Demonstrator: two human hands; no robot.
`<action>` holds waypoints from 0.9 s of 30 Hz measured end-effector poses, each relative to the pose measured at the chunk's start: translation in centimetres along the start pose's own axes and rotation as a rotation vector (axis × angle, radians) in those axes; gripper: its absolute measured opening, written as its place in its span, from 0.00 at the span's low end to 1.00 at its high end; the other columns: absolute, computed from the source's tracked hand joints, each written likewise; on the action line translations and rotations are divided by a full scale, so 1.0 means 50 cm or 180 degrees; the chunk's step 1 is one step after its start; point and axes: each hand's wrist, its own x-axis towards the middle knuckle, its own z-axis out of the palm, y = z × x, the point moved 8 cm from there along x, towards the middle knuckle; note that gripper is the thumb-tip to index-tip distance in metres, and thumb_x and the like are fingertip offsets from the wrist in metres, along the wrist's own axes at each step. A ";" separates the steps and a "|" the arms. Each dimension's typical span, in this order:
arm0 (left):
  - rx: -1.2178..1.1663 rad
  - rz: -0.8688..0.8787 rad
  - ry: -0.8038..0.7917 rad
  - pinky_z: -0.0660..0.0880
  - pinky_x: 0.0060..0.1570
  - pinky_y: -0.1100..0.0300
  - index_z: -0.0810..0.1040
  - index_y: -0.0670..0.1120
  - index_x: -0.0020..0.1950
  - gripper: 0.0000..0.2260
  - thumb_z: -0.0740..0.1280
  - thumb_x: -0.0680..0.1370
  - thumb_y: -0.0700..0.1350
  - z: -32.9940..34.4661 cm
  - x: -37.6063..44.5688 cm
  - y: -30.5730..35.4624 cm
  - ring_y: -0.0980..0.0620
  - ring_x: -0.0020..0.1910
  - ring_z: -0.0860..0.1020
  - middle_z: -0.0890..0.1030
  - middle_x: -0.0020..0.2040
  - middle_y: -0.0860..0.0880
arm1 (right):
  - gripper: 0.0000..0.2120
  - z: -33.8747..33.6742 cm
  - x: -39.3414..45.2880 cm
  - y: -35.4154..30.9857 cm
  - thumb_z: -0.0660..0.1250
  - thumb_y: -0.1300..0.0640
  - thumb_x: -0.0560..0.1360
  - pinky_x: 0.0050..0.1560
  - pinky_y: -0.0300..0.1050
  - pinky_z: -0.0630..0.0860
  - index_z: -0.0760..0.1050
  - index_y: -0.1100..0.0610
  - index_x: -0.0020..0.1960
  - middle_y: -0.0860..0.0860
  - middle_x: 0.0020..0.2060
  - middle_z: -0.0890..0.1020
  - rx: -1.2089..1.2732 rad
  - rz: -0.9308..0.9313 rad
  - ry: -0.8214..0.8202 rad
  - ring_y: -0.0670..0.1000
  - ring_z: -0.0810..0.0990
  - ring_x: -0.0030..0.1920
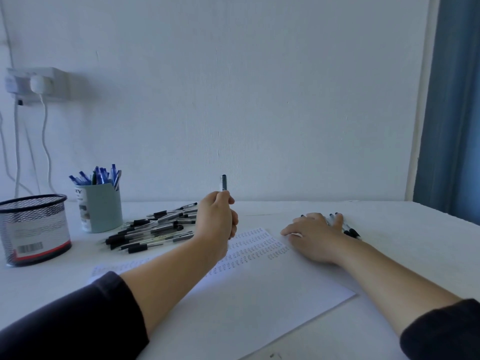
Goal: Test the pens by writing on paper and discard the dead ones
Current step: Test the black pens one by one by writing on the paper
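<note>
Clearly the left hand [217, 219] held one black pen [224, 183], its fingers curled round the lower barrel, and the upper end of the pen stood almost upright above the knuckles. The tip was hidden behind the hand, so I could not tell if it touched the sheet of paper [259, 289]. This sheet lay at the middle of the table [402, 245], and many short rows of test marks covered its far part.

The right hand [315, 236] lay flat at about 3 o'clock from the left hand, with fingers spread and relaxed, and it rested on a small group of black pens [352, 232] (perhaps the ones already tested, but that is only my guess). At about 9 o'clock from the left hand lay a loose pile of black pens [153, 229]. Further towards 10 o'clock stood a pale green cup [101, 209] full of blue pens [100, 175], and a black mesh basket [33, 229] stood just beside the cup, on its left.

I judged that such a pen was light, stiff and a little slippery on its smooth plastic barrel. The dark rubber grip near the tip seemed the best place to hold it, because there the fingers would not slide when pressing on the paper.
</note>
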 end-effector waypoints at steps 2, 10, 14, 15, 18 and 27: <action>-0.0036 -0.0027 0.0006 0.59 0.21 0.62 0.70 0.43 0.42 0.10 0.54 0.80 0.44 -0.001 -0.001 -0.001 0.52 0.20 0.63 0.69 0.26 0.46 | 0.20 -0.001 -0.001 -0.001 0.47 0.53 0.81 0.69 0.71 0.38 0.69 0.38 0.66 0.41 0.69 0.67 0.0027 0.0001 -0.0002 0.49 0.50 0.75; -0.0024 0.0014 0.0145 0.59 0.28 0.61 0.71 0.43 0.39 0.11 0.59 0.80 0.44 -0.004 0.001 -0.001 0.53 0.26 0.62 0.65 0.29 0.49 | 0.19 -0.007 -0.007 -0.005 0.47 0.53 0.82 0.69 0.71 0.36 0.67 0.40 0.69 0.42 0.71 0.65 0.0101 -0.0014 0.0011 0.48 0.49 0.76; 0.0100 -0.0028 0.0189 0.64 0.36 0.59 0.77 0.42 0.41 0.12 0.61 0.81 0.46 -0.008 0.008 -0.008 0.52 0.31 0.64 0.68 0.33 0.47 | 0.17 -0.027 -0.013 -0.017 0.49 0.50 0.83 0.70 0.67 0.39 0.68 0.45 0.69 0.45 0.70 0.68 0.0466 -0.0131 0.0300 0.48 0.52 0.75; 0.0097 -0.0039 0.0168 0.64 0.35 0.58 0.77 0.42 0.41 0.12 0.62 0.81 0.45 -0.007 0.010 -0.011 0.52 0.31 0.65 0.69 0.34 0.46 | 0.17 -0.033 -0.014 -0.021 0.50 0.49 0.83 0.71 0.65 0.40 0.69 0.46 0.68 0.45 0.68 0.70 0.0638 -0.0190 0.0404 0.48 0.56 0.74; 0.0108 -0.0028 0.0080 0.71 0.33 0.62 0.75 0.42 0.48 0.04 0.63 0.80 0.40 0.002 0.009 -0.013 0.53 0.32 0.73 0.78 0.36 0.46 | 0.16 -0.052 -0.019 -0.038 0.52 0.48 0.82 0.73 0.60 0.51 0.72 0.48 0.65 0.44 0.62 0.76 0.1313 -0.0430 0.0662 0.49 0.69 0.67; 0.0146 -0.0123 -0.0412 0.77 0.36 0.59 0.72 0.43 0.58 0.08 0.64 0.80 0.41 0.033 -0.001 -0.026 0.51 0.39 0.80 0.83 0.45 0.45 | 0.06 -0.086 -0.021 -0.029 0.62 0.50 0.79 0.58 0.47 0.62 0.77 0.48 0.49 0.43 0.42 0.78 0.0839 -0.0253 0.1325 0.48 0.74 0.46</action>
